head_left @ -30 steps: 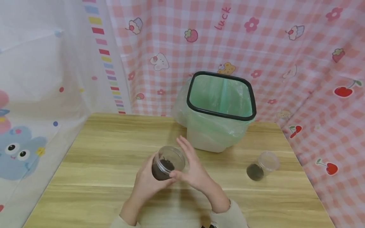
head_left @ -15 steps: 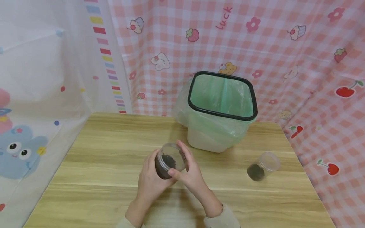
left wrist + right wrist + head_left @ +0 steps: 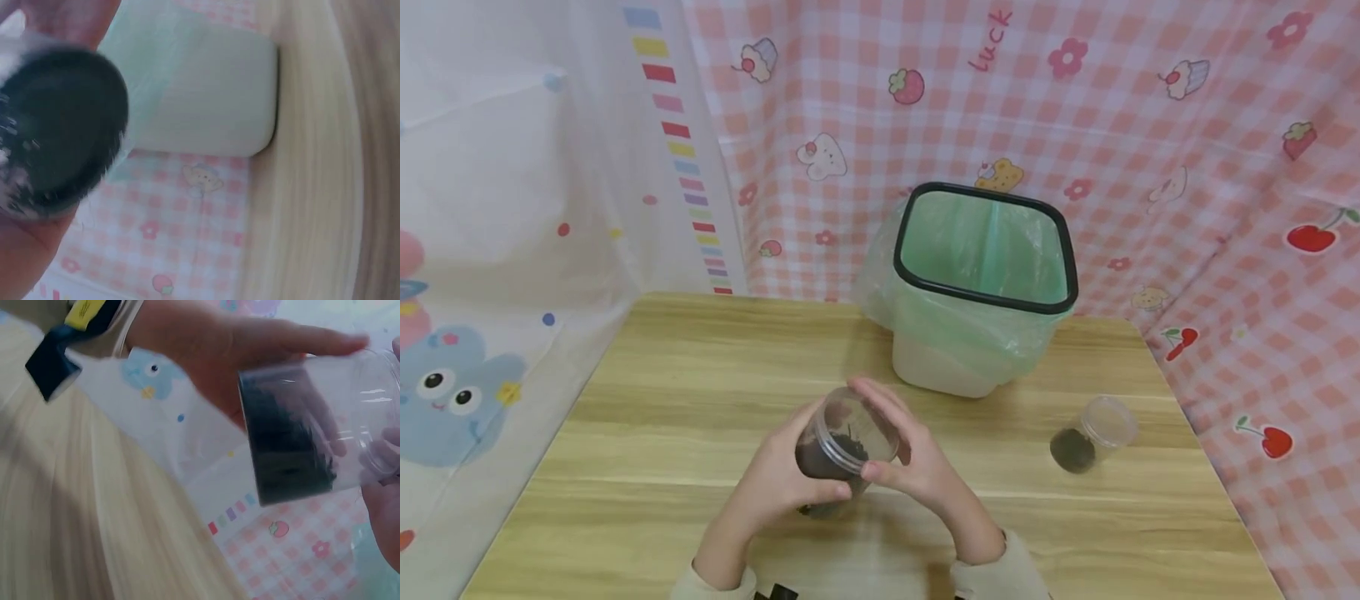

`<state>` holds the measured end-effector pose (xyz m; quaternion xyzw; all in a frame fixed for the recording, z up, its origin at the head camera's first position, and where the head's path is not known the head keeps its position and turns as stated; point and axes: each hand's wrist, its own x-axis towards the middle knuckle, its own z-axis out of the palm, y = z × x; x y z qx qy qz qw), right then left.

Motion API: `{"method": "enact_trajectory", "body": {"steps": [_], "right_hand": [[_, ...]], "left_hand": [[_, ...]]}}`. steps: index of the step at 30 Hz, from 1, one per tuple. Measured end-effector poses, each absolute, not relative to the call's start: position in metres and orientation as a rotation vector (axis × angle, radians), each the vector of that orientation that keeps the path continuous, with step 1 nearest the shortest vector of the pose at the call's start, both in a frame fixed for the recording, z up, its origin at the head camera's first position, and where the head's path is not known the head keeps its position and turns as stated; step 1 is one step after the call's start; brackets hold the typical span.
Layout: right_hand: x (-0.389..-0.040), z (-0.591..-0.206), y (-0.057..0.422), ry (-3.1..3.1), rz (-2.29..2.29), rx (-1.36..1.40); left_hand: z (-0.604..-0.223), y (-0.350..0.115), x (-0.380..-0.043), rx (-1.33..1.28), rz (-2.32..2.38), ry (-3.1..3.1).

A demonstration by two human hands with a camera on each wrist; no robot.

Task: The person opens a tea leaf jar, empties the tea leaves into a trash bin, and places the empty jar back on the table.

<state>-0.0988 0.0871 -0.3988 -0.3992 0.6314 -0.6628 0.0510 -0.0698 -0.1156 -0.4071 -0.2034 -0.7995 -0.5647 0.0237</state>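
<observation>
A clear plastic jar (image 3: pixel 831 458) partly filled with dark, leafy-looking bits is held up over the table, tilted. My left hand (image 3: pixel 775 475) grips its body, the thumb across the near side. My right hand (image 3: pixel 917 454) curls round the clear lid end, with fingers over the far side and thumb on the near edge. In the left wrist view the jar's dark base (image 3: pixel 62 125) faces the camera. The right wrist view shows the jar from the side, its dark contents (image 3: pixel 287 437) gathered at the base end.
A second clear jar (image 3: pixel 1105 423) with dark contents stands at the right of the wooden table (image 3: pixel 647 400). Behind the hands is a pale bin (image 3: pixel 936 367) with a black rim (image 3: pixel 985 297) and a green liner bag (image 3: pixel 970 333). Patterned cloth (image 3: pixel 850 100) hangs behind.
My right fingers, raised beside the lid earlier, have closed round it. The jar has tilted, so more of its lower body shows below my left thumb. The bin and second jar have not moved.
</observation>
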Motion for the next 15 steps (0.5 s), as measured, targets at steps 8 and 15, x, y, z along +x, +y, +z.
{"method": "enact_trajectory", "body": {"steps": [8,15], "right_hand": [[-0.0990,-0.3928,0.0863,1.701,-2.012,-1.355],[-0.1005,-0.4015,0.0861,1.793,-2.272,-1.185]], "left_hand": [[-0.4106,-0.1254,-0.0774,-0.987,-1.993,-2.253],[-0.4145,-0.1162,-0.0745,-0.704,-1.832,-2.402]]}}
